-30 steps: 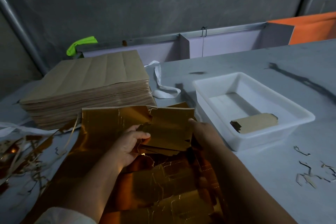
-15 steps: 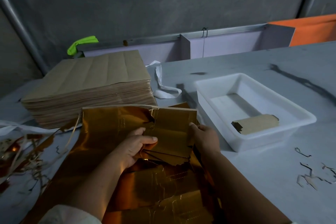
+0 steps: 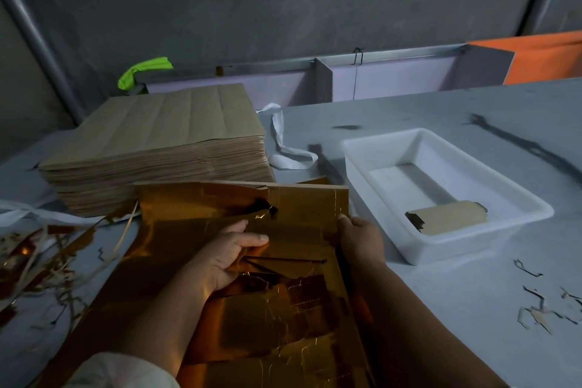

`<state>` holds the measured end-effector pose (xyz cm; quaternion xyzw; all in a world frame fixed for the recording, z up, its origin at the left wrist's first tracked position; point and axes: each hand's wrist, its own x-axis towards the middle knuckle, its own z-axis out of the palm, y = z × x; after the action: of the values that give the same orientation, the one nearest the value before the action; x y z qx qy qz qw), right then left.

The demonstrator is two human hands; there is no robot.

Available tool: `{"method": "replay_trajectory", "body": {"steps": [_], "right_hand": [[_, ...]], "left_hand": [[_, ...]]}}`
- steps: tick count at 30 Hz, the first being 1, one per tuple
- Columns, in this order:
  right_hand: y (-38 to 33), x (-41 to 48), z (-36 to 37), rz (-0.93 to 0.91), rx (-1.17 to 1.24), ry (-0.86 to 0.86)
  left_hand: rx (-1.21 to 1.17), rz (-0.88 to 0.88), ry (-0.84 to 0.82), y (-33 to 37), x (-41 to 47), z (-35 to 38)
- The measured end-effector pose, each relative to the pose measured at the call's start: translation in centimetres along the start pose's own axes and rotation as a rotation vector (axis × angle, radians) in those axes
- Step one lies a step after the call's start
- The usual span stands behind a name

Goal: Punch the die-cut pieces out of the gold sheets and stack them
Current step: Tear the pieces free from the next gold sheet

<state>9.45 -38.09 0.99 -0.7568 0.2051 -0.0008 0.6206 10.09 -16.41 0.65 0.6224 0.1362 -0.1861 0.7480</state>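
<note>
Grey scuffed table (image 3: 441, 110) against concrete wall (image 3: 283, 0); white tray (image 3: 472, 244) near its right edge, brown sheet stack (image 3: 163, 135) far left. Left hand (image 3: 226, 253), right hand (image 3: 362, 238): grips pinch the gold sheet (image 3: 302, 214).

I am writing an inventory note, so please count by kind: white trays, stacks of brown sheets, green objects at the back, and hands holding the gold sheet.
white tray: 1
stack of brown sheets: 1
green object: 1
left hand and right hand, both holding the gold sheet: 2
Total: 5
</note>
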Motion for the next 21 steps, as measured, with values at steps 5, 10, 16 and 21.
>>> {"method": "replay_trajectory", "body": {"steps": [5, 10, 16, 21], "right_hand": [[0.3, 0.3, 0.1, 0.006, -0.006, -0.002], [0.3, 0.4, 0.1, 0.016, -0.029, -0.005], [0.3, 0.7, 0.0, 0.018, -0.038, -0.018], [0.3, 0.9, -0.4, 0.034, -0.021, -0.009]], "left_hand": [[-0.073, -0.004, -0.021, 0.0, -0.1, -0.2], [-0.121, -0.018, -0.001, 0.0, -0.3, -0.4], [-0.167, 0.011, -0.002, -0.1, -0.2, -0.8], [-0.284, 0.001, 0.022, -0.2, 0.0, -1.6]]}}
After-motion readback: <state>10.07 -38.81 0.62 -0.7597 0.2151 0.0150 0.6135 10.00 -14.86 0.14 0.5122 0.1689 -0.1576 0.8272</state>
